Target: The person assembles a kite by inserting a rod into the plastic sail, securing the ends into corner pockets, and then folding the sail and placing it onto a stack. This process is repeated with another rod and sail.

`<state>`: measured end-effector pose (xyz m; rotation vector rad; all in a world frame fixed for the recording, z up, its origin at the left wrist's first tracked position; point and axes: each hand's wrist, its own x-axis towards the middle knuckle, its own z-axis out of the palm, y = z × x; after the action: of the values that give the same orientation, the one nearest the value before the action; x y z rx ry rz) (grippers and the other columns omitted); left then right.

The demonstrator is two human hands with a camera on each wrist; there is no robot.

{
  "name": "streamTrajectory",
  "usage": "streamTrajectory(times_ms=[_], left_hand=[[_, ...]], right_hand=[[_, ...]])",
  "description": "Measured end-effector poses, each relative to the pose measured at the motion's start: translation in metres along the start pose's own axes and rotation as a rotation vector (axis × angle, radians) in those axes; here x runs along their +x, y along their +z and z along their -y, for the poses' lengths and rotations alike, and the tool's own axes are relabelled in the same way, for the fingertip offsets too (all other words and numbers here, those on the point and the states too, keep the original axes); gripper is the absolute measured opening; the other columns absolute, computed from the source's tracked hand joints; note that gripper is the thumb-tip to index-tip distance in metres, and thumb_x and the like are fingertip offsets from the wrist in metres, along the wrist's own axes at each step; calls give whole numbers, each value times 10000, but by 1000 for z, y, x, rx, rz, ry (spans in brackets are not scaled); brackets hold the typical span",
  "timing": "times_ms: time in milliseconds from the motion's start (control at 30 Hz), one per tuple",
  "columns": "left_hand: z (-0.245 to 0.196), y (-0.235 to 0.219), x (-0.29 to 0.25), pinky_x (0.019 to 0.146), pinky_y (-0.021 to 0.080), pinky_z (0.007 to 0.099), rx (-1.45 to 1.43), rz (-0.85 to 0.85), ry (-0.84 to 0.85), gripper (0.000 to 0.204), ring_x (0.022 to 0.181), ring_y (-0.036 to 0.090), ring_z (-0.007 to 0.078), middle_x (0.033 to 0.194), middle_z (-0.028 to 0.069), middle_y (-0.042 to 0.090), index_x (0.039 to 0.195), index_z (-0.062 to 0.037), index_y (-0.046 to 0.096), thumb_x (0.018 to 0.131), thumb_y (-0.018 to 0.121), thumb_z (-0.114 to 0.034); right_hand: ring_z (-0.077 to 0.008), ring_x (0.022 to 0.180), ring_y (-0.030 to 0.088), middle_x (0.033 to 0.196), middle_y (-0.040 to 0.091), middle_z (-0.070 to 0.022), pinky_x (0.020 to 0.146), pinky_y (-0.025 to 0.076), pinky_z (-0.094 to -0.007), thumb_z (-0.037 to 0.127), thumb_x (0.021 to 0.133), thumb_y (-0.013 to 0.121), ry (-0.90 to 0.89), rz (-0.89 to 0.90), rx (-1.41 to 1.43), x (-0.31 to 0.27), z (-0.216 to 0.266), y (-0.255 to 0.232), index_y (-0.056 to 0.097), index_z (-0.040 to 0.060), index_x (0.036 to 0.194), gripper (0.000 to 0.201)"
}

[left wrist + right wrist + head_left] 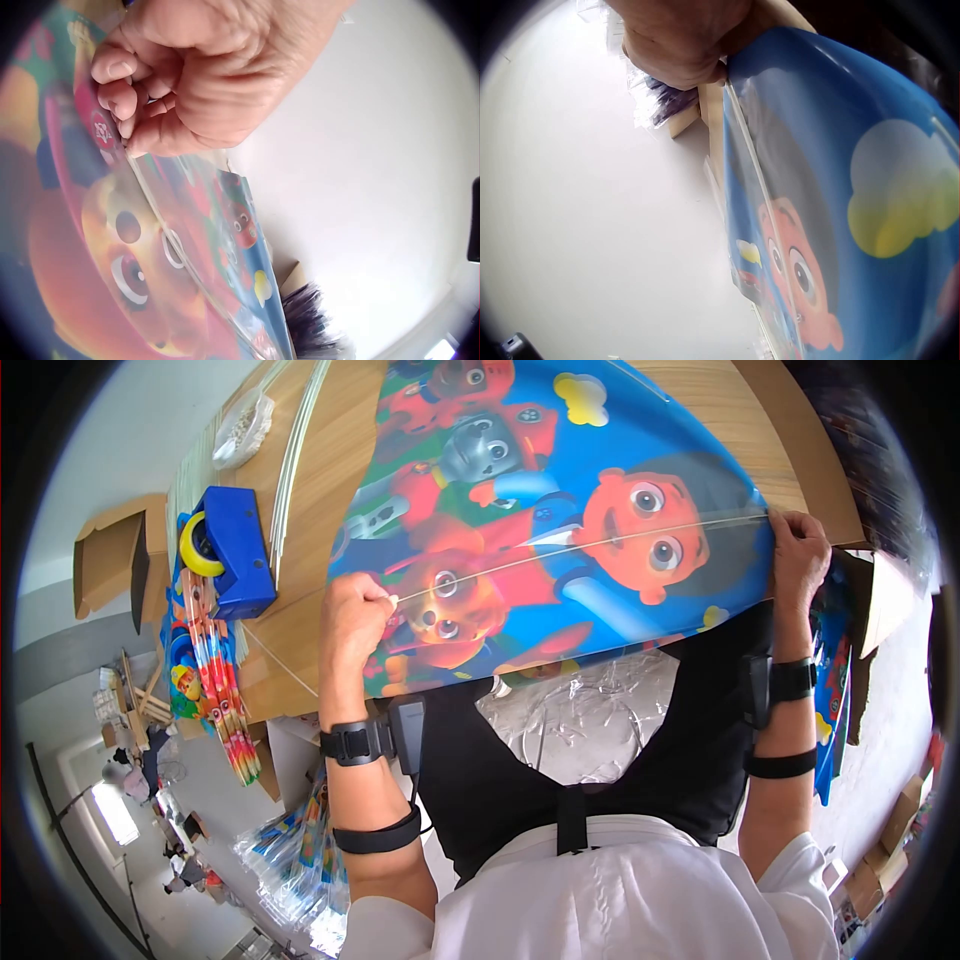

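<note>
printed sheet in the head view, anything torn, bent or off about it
No tear or stain shows on the printed sheet. It bows instead of lying flat, but the left hand and right hand hold the thin rod across it, so that looks like handling, not damage.

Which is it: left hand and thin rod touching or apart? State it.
Touching. In the left wrist view, the left hand pinches the thin rod between thumb and fingers.

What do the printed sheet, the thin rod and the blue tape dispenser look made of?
Printed sheet: likely thin, glossy plastic film, judging by sheen and soft curve. Thin rod: smooth, pale, perhaps plastic or fibreglass; unclear. Tape dispenser: probably hard plastic; moulded blue body.
</note>
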<state>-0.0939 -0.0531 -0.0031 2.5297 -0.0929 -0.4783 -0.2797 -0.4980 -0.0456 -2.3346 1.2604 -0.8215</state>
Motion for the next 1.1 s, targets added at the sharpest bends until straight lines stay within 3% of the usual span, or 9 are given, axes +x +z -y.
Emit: streamTrajectory(times_ms=[433, 500, 533, 567, 633, 733, 833, 967, 1100], left_hand=[[15, 5, -19, 487, 407, 328, -240, -217, -81, 235, 500, 461, 144, 564, 46, 492, 660, -13, 492, 710, 721, -18], [20, 14, -27, 530, 414, 325, -72, -497, 131, 199, 540, 464, 158, 607, 45, 489, 710, -13, 489, 733, 686, 9], [21, 16, -36, 725, 459, 367, -70, -466, 60, 169, 785, 566, 248, 861, 124, 587, 916, 1, 544, 795, 652, -48], [21, 21, -44, 725, 459, 367, -67, -467, 64, 169, 785, 566, 248, 861, 124, 587, 916, 1, 544, 795, 652, -48], [7, 35, -63, 973, 367, 445, 368, -592, 545, 431, 1157, 477, 335, 1229, 205, 506, 1213, 8, 487, 860, 614, -203], [-4, 54, -82, 1096, 191, 494, 552, -302, 379, 666, 1361, 233, 360, 1449, 207, 285, 1385, 18, 317, 887, 557, -354], [-12, 64, -83, 1089, 189, 512, 592, -335, 331, 718, 1365, 226, 358, 1460, 215, 259, 1393, 47, 286, 890, 533, -400], [-45, 83, -84, 1102, 140, 531, 656, -312, 368, 722, 1383, 175, 368, 1474, 224, 226, 1398, 59, 254, 904, 502, -405], [-114, 123, -82, 1088, 126, 573, 590, -174, 667, 734, 1395, 138, 372, 1481, 216, 227, 1415, 9, 267, 869, 560, -386]], right_hand=[[-233, 795, 618, 808, 645, -40, 719, 461, -354, 311, 727, 710, -16, -2, 19, 1, -4, 3, 677, 86, 742, 227], [-234, 800, 620, 815, 649, -40, 726, 462, -356, 315, 728, 707, -24, -6, -16, 1, -4, 3, 679, 94, 752, 225], [-236, 796, 620, 814, 649, -39, 723, 461, -360, 313, 734, 700, -18, -4, -25, 0, -3, 3, 680, 97, 763, 218], [-236, 796, 620, 814, 649, -39, 723, 461, -360, 313, 734, 700, -13, -6, -22, 0, -2, 3, 680, 97, 763, 218], [-235, 795, 621, 813, 649, -40, 715, 460, -362, 311, 743, 690, -10, 0, -31, 0, -2, 2, 680, 96, 756, 216], [-240, 785, 619, 810, 648, -49, 700, 462, -365, 296, 739, 690, -12, -13, -31, -3, 6, -1, 677, 81, 744, 215], [-256, 765, 612, 792, 640, -66, 685, 463, -372, 274, 722, 698, -76, -43, 5, -4, 7, -1, 671, 64, 729, 212], [-294, 801, 578, 768, 613, -95, 714, 454, -393, 250, 698, 700, -103, -103, 20, -5, 4, 3, 650, 58, 682, 200], [-298, 798, 559, 754, 607, -96, 715, 447, -400, 235, 684, 699, -117, -145, 58, -6, 8, 3, 638, 61, 653, 187]])
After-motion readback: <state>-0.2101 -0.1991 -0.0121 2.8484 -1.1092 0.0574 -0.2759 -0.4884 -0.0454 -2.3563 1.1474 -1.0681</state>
